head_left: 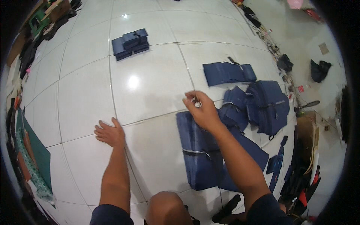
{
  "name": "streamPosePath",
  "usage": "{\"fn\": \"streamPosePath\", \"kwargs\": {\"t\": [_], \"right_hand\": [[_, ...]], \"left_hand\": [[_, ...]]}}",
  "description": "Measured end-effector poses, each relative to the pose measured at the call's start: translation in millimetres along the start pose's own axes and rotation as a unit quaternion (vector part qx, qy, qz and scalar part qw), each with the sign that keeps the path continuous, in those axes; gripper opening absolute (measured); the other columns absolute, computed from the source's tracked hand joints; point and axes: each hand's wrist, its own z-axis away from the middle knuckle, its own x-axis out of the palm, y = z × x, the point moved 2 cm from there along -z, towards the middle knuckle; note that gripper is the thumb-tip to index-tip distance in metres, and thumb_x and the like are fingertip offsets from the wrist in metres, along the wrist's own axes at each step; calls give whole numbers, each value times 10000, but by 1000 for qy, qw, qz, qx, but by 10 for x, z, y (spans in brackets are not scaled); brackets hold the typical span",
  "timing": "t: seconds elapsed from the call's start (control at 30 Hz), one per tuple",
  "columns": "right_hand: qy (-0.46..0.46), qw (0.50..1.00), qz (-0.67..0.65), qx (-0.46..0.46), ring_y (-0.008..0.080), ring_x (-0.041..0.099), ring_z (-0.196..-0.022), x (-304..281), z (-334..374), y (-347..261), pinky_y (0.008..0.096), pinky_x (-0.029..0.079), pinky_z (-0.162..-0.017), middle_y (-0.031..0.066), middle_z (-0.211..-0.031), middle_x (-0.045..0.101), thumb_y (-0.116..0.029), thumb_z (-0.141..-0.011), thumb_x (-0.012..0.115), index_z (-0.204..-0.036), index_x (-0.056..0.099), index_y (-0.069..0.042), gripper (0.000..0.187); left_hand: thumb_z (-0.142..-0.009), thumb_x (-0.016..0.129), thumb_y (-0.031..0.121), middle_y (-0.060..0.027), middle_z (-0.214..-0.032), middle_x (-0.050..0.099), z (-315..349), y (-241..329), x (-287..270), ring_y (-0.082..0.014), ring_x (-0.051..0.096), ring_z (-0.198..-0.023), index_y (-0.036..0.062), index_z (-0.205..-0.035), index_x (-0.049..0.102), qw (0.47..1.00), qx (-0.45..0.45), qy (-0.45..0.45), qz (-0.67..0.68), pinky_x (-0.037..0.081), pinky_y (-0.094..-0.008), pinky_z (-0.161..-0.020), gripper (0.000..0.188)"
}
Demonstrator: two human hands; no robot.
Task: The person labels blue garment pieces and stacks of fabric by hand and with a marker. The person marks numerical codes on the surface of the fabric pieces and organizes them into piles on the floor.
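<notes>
My left hand (109,133) is at the white tiled floor with its fingers spread, and it holds nothing. Over the upper end of a tied bundle of dark blue denim pieces (193,135), my right hand (204,111) has its fingers curled toward the thumb. A small pale bit shows between them, too small to name. A dark and white tie crosses that bundle. Under my right forearm lie more flat denim pieces (249,150). Beyond are a smaller denim bundle (235,105), a thick tied denim stack (267,105) and a long folded denim bundle (227,73).
A small denim stack (130,44) sits far off on the tiles. A green sheet (37,146) and a plastic-wrapped roll line the left edge. Scraps, a black bag (320,70) and a brown board (305,131) are at the right. My knee (167,208) shows at the bottom.
</notes>
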Motion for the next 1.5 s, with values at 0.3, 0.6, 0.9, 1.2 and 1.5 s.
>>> {"fn": "streamPosePath", "kwargs": {"t": [0.3,0.6,0.9,1.2,1.5], "right_hand": [[-71,990,-10,119,313,643,-1040,1148,-2306,1,395,495,-921,188,-1102,662,-501,-847,691,-1231,609,16,649],[-172,898,373,-160,311,449,-1351,1615,-3962,-677,441,448,-1053,152,-1480,448,-410,-776,672,-1343,562,-80,666],[-494,773,398,19,342,632,-1105,1951,-4611,-894,396,513,-932,192,-1231,654,-358,-622,727,-1303,595,-25,770],[-410,860,304,-2,335,632,-1103,1759,-4137,-511,364,501,-943,225,-1188,643,-449,-630,860,-1302,501,51,911],[-164,904,-142,368,320,611,-1153,1194,-2222,768,388,499,-971,260,-1238,604,-470,-765,836,-1322,465,108,884]], "left_hand": [[-971,496,453,-323,-1510,264,-92,-22,9,-476,182,-1432,-9,-1488,286,999,-14,-36,-29,107,-602,-1171,725],[-950,544,385,-321,-1528,205,-111,-69,92,-503,120,-1443,-8,-1515,209,999,0,-48,-10,83,-638,-1160,765],[-916,584,361,-313,-1499,237,-143,-104,104,-493,167,-1412,-45,-1491,266,999,37,-14,-15,110,-652,-1144,772],[-946,533,365,-303,-1497,251,-154,-55,76,-487,232,-1401,-45,-1487,283,997,54,9,-62,201,-649,-1125,723],[-926,531,416,-278,-1526,194,-97,-138,193,-485,155,-1422,-27,-1492,269,996,66,5,-57,154,-639,-1134,765]]}}
